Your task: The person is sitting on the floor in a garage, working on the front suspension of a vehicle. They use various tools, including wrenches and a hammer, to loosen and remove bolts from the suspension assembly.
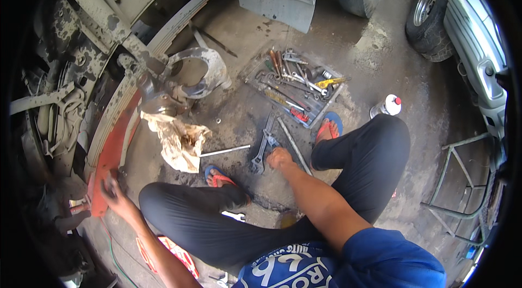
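Observation:
My right hand (279,158) is closed low over the floor, beside a large wrench (261,153). A bluish metal end pokes out by its fingers, but what it grips is mostly hidden. A long metal bar (293,144) lies just right of that hand, and a thin rod (225,150) to its left. At the far left, my left hand (117,196) has its fingers apart, close against the red-painted part of a curved leaf spring (110,160). Nothing shows in it.
A tray (328,104) of wrenches, screwdrivers and other tools lies ahead. Left of it are a ring-shaped metal part (215,70) and crumpled, stained paper (182,149). A white bottle (387,106) with a red cap stands beside my right knee. A metal frame (457,179) and a vehicle (478,43) are at right.

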A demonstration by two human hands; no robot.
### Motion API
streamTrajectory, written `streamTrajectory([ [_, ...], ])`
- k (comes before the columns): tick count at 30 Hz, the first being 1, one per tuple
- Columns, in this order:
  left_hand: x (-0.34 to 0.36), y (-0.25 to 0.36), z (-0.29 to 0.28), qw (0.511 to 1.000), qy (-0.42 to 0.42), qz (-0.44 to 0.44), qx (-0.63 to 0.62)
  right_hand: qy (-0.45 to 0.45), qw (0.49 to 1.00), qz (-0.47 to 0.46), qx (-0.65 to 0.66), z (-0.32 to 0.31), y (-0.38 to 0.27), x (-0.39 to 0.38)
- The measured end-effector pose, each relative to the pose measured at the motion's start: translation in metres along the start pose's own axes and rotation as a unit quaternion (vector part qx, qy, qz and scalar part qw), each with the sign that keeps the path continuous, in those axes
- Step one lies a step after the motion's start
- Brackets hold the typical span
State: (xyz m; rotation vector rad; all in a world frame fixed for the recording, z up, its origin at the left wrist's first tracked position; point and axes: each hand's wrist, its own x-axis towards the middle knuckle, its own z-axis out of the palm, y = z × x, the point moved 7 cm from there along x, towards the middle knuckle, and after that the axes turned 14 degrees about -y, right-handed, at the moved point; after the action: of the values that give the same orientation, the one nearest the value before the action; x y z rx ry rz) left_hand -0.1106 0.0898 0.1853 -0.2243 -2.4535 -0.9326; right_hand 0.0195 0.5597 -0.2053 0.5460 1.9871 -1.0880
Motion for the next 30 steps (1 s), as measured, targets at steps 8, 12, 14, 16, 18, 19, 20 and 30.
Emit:
streamTrajectory([
  [8, 0.063, 0.243, 0.118, 0.944, -0.151, 0.093, -0.277, -0.001, 0.985, -0.111, -0.130, 0.000, -0.042, -0.008],
  [12, 0.013, 0.263, 0.210, 0.889, -0.385, 0.106, -0.223, -0.052, 0.979, -0.090, -0.177, 0.008, -0.017, -0.004],
  [14, -0.020, 0.266, 0.238, 0.865, -0.452, 0.202, -0.085, -0.014, 0.988, -0.085, -0.131, 0.006, 0.007, -0.002],
  [16, -0.061, 0.253, 0.264, 0.775, -0.587, 0.235, 0.002, -0.011, 0.993, -0.054, -0.103, 0.013, 0.035, 0.002],
  [18, -0.092, 0.241, 0.273, 0.679, -0.700, 0.221, -0.019, -0.023, 0.995, 0.012, -0.095, 0.020, 0.060, 0.006],
  [19, -0.100, 0.235, 0.277, 0.645, -0.736, 0.207, 0.010, -0.030, 0.995, 0.020, -0.088, 0.024, 0.066, 0.010],
  [20, -0.098, 0.236, 0.274, 0.659, -0.723, 0.206, -0.005, -0.029, 0.996, 0.032, -0.079, 0.026, 0.071, 0.013],
  [30, 0.022, 0.240, 0.140, 0.863, -0.397, 0.248, -0.190, 0.003, 0.973, -0.146, -0.180, 0.063, 0.063, 0.067],
])
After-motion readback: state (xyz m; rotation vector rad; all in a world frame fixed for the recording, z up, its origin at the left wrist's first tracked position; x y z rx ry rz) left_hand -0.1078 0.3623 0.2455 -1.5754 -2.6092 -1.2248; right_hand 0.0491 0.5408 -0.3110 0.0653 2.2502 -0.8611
